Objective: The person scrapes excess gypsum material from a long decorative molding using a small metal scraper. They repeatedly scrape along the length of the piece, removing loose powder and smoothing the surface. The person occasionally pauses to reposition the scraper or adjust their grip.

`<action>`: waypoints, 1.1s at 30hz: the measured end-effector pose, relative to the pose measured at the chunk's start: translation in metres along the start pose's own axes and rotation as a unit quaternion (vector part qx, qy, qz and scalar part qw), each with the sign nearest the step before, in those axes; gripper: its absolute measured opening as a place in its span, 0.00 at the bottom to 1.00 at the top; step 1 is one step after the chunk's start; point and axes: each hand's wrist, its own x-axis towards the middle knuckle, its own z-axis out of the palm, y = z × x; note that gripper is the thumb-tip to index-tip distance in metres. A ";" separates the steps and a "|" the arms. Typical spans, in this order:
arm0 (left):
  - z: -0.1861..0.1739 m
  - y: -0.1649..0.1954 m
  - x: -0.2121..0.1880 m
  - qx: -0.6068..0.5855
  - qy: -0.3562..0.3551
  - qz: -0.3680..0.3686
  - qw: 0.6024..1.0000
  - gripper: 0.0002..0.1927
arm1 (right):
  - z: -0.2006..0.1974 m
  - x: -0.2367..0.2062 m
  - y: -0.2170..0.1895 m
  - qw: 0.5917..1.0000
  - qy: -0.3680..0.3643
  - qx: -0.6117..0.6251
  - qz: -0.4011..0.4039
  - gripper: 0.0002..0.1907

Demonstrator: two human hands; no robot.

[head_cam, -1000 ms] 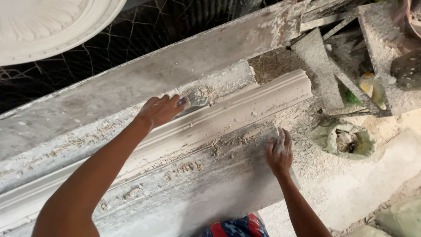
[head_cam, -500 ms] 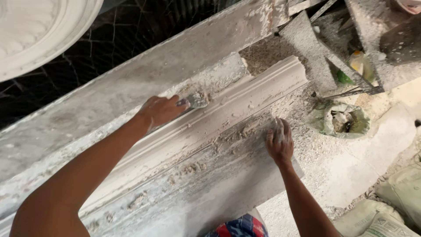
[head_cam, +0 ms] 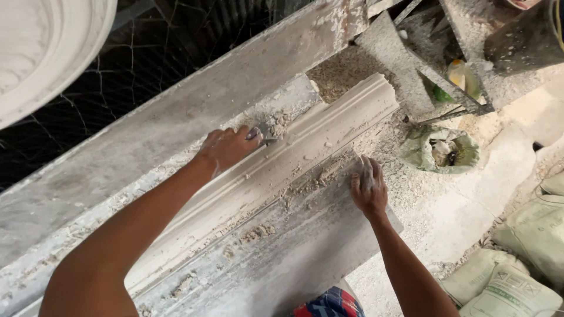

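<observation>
Here, seen from above, a long white plaster moulding (head_cam: 282, 176) lies diagonally along a dusty grey tabletop (head_cam: 176, 117). The left hand (head_cam: 226, 148) has its fingers curled tight around a small scraper (head_cam: 264, 134), whose blade meets the moulding's upper edge. The right hand (head_cam: 367, 188) presses flat, fingers together, on the crumb-strewn lower edge (plaster bits lie all about). Pale sacks (head_cam: 517, 264) sit on the floor to the right.

I see a white round plaster medallion (head_cam: 41, 53) at upper left above dark wire mesh (head_cam: 176, 58). An open crumpled sack (head_cam: 440, 149) lies on the dusty floor (head_cam: 470, 211), and stacked pale sacks (head_cam: 523, 264) sit at lower right.
</observation>
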 end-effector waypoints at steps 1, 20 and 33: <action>-0.005 -0.001 -0.004 -0.024 0.006 -0.006 1.000 0.27 | 0.000 0.000 0.000 1.000 -0.003 0.011 0.012 0.34; -0.001 0.021 0.088 -0.238 -0.037 -0.111 0.964 0.21 | -0.004 -0.001 0.000 0.999 0.027 0.022 -0.013 0.32; -0.037 0.055 0.180 0.043 0.113 0.026 0.992 0.13 | -0.004 0.002 0.002 0.999 0.042 0.010 -0.033 0.32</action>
